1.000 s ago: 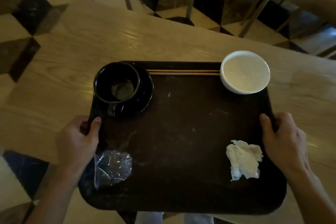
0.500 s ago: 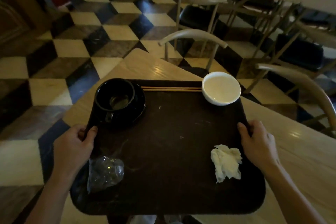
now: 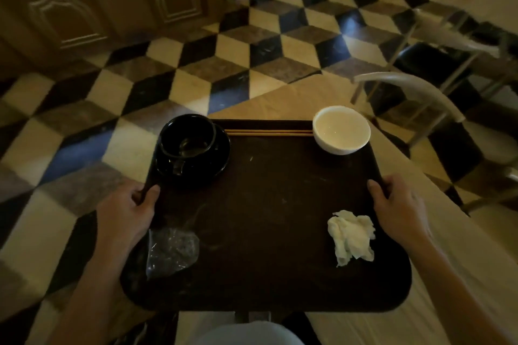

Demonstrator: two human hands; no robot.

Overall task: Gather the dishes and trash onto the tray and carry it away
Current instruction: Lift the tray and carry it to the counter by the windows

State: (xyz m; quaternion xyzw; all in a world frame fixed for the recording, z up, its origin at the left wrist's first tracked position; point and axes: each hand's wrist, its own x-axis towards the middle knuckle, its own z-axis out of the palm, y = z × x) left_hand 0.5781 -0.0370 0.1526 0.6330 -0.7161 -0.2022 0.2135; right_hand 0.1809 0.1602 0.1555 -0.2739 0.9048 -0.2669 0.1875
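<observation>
A dark brown tray [image 3: 266, 218] is held level in front of me, lifted off the table. My left hand [image 3: 126, 213] grips its left rim and my right hand [image 3: 398, 207] grips its right rim. On the tray stand a black cup [image 3: 187, 137] on a black saucer [image 3: 215, 159] at the far left and a white bowl [image 3: 340, 129] at the far right. A pair of wooden chopsticks [image 3: 269, 132] lies between them along the far rim. A crumpled clear plastic wrapper [image 3: 171, 252] lies near left, a crumpled white napkin [image 3: 351, 235] near right.
The light wooden table [image 3: 420, 274] runs under the tray's right side. A curved-back chair [image 3: 414, 95] stands at the right, more chairs and a table behind it. Checkered floor [image 3: 196, 64] spreads ahead and left, up to a wooden counter [image 3: 98, 8].
The tray has swung left and away from the table with both hands still on its rims; the view has turned from the tabletop toward the open floor and counter.
</observation>
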